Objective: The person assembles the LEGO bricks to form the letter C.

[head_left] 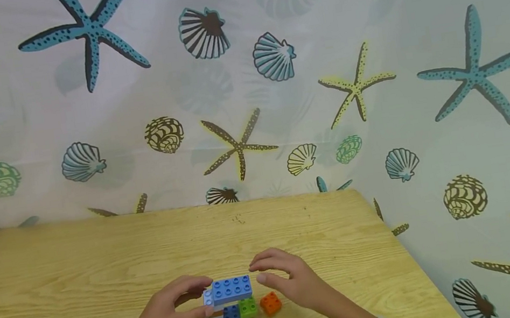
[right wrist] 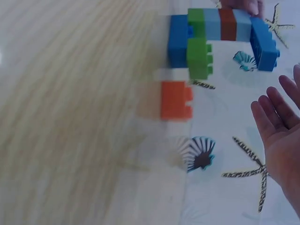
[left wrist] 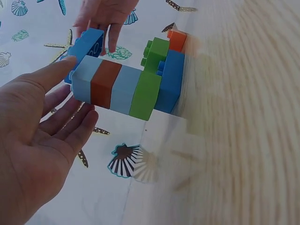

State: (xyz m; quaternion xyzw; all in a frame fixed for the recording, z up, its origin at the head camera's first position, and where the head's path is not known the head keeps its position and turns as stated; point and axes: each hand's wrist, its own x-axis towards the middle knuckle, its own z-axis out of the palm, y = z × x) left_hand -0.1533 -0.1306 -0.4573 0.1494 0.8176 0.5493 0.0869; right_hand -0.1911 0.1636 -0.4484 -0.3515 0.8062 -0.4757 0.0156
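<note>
My left hand (head_left: 170, 306) holds the upper left end of a toy brick structure between its thumb and fingers. In the left wrist view its column shows a light blue brick (left wrist: 124, 89), a brown brick (left wrist: 105, 83) and a green brick (left wrist: 145, 96). A long blue brick (head_left: 231, 289) juts rightward from the top. Low down are a dark blue brick (head_left: 231, 314) and a light green brick (head_left: 248, 307). To the right, my right hand (head_left: 289, 279) hovers with fingers apart, touching nothing. Below it lies a loose orange brick (head_left: 271, 303).
The structure stands on a wooden table (head_left: 104, 267). A pale cloth (head_left: 168, 100) printed with starfish and shells hangs behind the table and along its right side.
</note>
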